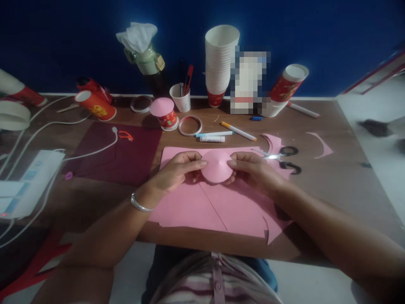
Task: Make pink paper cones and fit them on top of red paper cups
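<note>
Between my two hands is a shallow pink paper cone, its point facing up toward me. My left hand pinches its left edge, thumb on top and fingers underneath. At the right edge my right hand grips it the same way. Beneath lie pink paper sheets with a dark slanting line across them. Black-handled scissors rest just right of my right hand, among pink offcuts. Farther back, a red paper cup wears a similar pink cone as a cap.
A tall stack of paper cups stands by the blue wall. Tape rolls, an orange marker and a cup of tools lie behind the paper. On the left are white cables, a white power strip and a dark red sheet.
</note>
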The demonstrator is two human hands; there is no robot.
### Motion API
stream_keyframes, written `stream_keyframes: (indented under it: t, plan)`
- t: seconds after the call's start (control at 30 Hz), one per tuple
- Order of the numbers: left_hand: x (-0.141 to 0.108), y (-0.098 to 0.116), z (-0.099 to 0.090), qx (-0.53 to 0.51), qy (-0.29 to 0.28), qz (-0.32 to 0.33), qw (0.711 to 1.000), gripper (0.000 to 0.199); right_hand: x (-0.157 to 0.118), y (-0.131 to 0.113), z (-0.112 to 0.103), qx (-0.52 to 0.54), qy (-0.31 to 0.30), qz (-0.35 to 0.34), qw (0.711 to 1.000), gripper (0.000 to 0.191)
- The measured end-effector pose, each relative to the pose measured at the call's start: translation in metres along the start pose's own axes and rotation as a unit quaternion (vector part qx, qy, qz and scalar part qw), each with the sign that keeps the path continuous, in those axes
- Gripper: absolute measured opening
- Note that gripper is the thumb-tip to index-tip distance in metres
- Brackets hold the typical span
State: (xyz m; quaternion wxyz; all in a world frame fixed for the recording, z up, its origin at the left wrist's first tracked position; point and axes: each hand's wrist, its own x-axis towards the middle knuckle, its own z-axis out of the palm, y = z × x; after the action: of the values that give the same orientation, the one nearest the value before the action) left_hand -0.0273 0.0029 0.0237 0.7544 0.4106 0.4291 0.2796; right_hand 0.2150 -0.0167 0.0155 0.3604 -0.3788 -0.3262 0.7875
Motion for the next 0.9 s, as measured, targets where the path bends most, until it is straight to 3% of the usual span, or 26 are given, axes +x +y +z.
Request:
stream_keyframes:
  t: [0.9]
  plan:
    - [-0.0049,-0.0005,0.0023,-0.023,0.014,-0.037,0.999,0.045,0.0,0.0017,0.0083,0.002,0.005,0.0,1.0,0.041]
